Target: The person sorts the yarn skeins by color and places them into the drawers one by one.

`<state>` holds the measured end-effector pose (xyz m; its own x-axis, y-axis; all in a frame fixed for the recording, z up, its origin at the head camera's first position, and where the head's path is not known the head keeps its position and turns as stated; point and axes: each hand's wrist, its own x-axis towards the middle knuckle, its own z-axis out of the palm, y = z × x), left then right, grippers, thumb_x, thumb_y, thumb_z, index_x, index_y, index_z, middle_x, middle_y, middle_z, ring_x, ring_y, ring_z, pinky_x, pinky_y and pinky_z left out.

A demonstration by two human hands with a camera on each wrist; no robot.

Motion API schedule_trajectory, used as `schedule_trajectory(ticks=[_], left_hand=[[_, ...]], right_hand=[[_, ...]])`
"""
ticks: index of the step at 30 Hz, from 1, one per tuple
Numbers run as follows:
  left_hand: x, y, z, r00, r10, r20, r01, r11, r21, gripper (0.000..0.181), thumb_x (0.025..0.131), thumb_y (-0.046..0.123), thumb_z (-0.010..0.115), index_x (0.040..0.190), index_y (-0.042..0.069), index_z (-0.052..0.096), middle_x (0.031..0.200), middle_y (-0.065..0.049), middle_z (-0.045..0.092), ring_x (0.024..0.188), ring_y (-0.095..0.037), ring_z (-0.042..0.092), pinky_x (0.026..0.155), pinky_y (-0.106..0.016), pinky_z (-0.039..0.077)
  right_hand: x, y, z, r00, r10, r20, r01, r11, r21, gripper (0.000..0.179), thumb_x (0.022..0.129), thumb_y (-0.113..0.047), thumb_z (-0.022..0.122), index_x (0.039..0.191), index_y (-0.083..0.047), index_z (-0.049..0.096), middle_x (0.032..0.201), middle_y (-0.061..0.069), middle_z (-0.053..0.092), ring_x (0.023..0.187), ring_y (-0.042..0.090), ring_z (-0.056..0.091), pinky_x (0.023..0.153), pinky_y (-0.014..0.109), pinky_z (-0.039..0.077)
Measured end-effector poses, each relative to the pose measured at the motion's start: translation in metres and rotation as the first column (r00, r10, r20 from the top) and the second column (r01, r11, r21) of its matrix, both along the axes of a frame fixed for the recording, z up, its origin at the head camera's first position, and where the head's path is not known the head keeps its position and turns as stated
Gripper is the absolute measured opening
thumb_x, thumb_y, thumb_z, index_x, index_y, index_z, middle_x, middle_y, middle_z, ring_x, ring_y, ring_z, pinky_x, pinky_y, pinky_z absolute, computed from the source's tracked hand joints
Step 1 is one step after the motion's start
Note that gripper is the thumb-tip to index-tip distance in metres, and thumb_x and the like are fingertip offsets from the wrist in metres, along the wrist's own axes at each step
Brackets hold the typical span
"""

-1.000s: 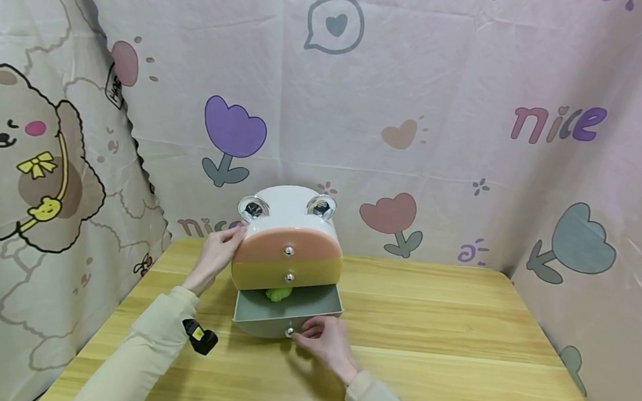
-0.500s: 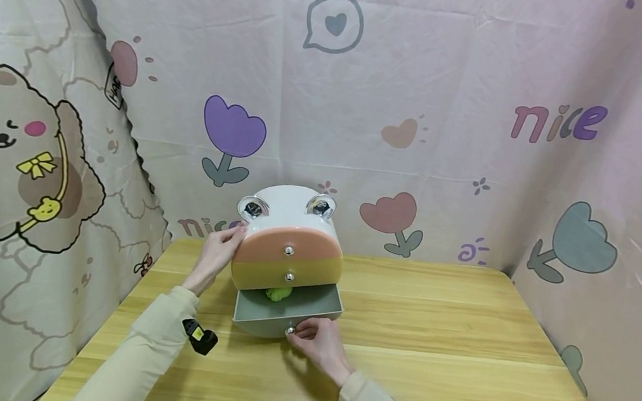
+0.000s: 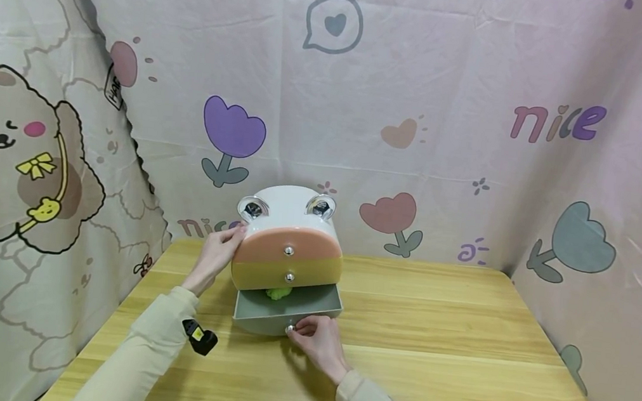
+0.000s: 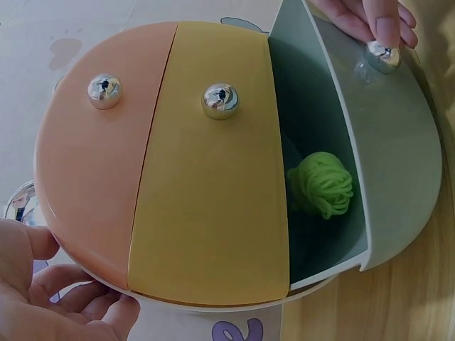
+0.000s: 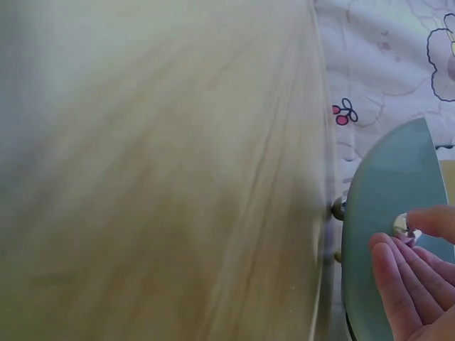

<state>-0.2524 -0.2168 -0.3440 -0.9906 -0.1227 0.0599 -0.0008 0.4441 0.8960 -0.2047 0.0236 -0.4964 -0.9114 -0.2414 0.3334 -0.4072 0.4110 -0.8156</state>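
Note:
A frog-shaped drawer box (image 3: 292, 207) with a white top and shiny eyes stands on the table. Its orange drawer (image 4: 106, 163) and yellow drawer (image 4: 213, 177) are closed, while the grey-green bottom drawer (image 3: 264, 327) is pulled out. Inside that drawer lies a bright green bundle of strands (image 4: 323, 185), partly under the yellow front in the head view. My right hand (image 3: 321, 344) pinches the bottom drawer's silver knob (image 4: 382, 57) between thumb and fingers. At the box's upper left side, my left hand (image 3: 215, 255) rests with thumb and fingertips along the edge.
The wooden table (image 3: 429, 337) extends to the right of the box and in front of it. A patterned cloth (image 3: 330, 99) hangs close behind the box and along both sides. Black wrist cameras (image 3: 200, 338) are strapped on both sleeves.
My right hand has shifted slightly left, its thumb and fingers closing on the knob. The bottom drawer's front has moved in a very little. My left hand stays at the box's side.

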Motion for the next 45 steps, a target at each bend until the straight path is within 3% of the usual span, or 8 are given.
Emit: schedule_trajectory(ticks=[18, 29, 45], left_hand=[[-0.001, -0.002, -0.002, 1.000, 0.005, 0.005, -0.005, 1.000, -0.010, 0.055, 0.107, 0.037, 0.045, 0.150, 0.004, 0.044, 0.160, -0.017, 0.037, 0.150, -0.036, 0.033, 0.124, -0.049, 0.031], [0.001, 0.000, -0.002, 1.000, 0.002, 0.008, -0.002, 1.000, -0.025, 0.055, 0.108, 0.038, 0.044, 0.151, 0.004, 0.042, 0.161, -0.015, 0.035, 0.151, -0.037, 0.031, 0.125, -0.050, 0.028], [0.000, 0.000, -0.002, 1.000, 0.010, -0.001, -0.010, 1.000, -0.026, 0.055, 0.107, 0.039, 0.044, 0.150, 0.005, 0.043, 0.160, -0.017, 0.036, 0.150, -0.037, 0.033, 0.125, -0.050, 0.028]], right_hand=[[-0.028, -0.015, 0.002, 0.998, -0.058, -0.036, 0.058, 0.998, -0.020, 0.010, 0.081, -0.011, 0.080, 0.080, -0.002, 0.075, 0.076, 0.011, 0.077, 0.066, 0.014, 0.074, 0.061, 0.015, 0.056], [-0.041, -0.020, 0.000, 0.995, -0.100, -0.009, 0.100, 0.995, -0.024, 0.011, 0.083, -0.013, 0.080, 0.082, -0.003, 0.075, 0.078, 0.010, 0.077, 0.069, 0.015, 0.073, 0.063, 0.017, 0.056], [-0.048, -0.024, 0.001, 0.993, -0.115, -0.014, 0.114, 0.993, -0.019, 0.012, 0.084, -0.014, 0.080, 0.085, -0.003, 0.076, 0.080, 0.011, 0.077, 0.070, 0.017, 0.074, 0.064, 0.020, 0.058]])
